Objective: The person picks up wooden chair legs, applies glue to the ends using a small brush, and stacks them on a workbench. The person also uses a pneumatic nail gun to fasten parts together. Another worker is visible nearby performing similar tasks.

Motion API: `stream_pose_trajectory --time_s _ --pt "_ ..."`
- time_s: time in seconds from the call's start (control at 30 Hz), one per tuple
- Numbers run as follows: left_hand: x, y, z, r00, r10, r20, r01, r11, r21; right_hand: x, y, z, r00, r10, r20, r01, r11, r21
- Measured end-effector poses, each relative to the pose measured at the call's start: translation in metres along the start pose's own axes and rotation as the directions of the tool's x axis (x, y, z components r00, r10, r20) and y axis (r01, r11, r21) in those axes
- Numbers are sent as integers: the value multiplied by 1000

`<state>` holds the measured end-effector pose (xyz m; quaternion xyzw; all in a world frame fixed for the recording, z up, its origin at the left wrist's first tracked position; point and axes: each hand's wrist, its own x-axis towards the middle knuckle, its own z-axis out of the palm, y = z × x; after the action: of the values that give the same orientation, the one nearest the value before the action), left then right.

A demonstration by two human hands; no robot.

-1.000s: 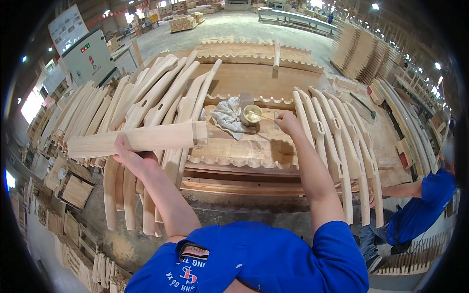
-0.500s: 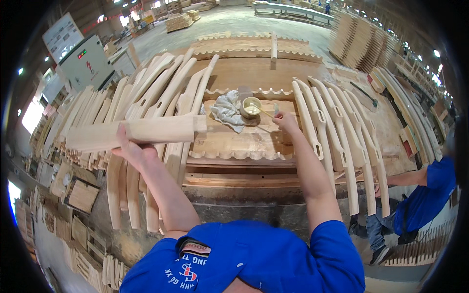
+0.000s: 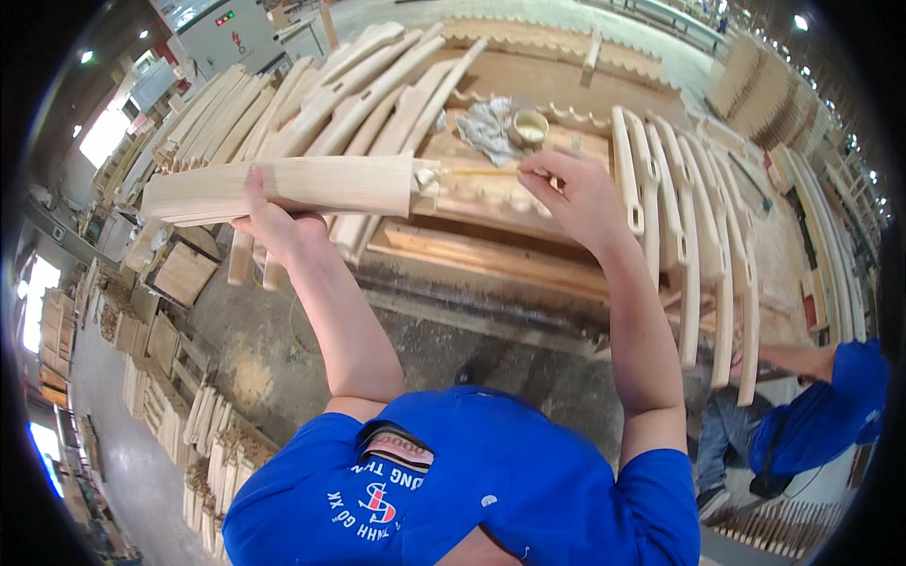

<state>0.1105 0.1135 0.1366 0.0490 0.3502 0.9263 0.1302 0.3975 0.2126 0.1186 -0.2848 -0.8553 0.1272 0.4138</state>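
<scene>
My left hand (image 3: 283,224) grips a pale wooden board (image 3: 330,182) from below, its thumb up the near face. The board lies level above the bench, with a stepped tenon at its right end. My right hand (image 3: 571,189) pinches a thin yellowish stick (image 3: 481,172). The stick's tip, with whitish paste on it, is at the tenon. Beyond my right hand stands a bowl (image 3: 530,127) of pale paste, beside a crumpled white rag (image 3: 489,130).
Curved slotted wooden legs (image 3: 651,193) lie in a row on the bench's right, more curved pieces (image 3: 349,94) on its left. Scalloped wooden strips (image 3: 566,40) edge the bench. A co-worker in a blue shirt (image 3: 821,415) is close at right. Wood stacks (image 3: 226,443) stand at lower left.
My right hand has brought the stick from the bowl to the board's tenon end. The view has tilted down, so the bench appears higher. My left hand keeps its hold on the board.
</scene>
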Motion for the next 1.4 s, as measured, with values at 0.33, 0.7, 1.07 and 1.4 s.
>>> stream_pose_trajectory --time_s 0.33,0.7,1.07,1.4 --pt "-51 62 -85 993 -55 -100 53 998 -29 -102 -49 19 903 -303 -304 250 947 -201" --pt "-74 105 -112 964 48 -261 -42 999 31 -120 -75 39 914 -305 -267 297 952 -70" --pt "-70 112 -129 960 20 -279 -10 999 36 -129 -74 37 942 -272 -199 284 958 38" --pt "-63 114 -143 967 -21 -254 57 989 135 -134 -77 42 988 -119 -102 130 984 117"
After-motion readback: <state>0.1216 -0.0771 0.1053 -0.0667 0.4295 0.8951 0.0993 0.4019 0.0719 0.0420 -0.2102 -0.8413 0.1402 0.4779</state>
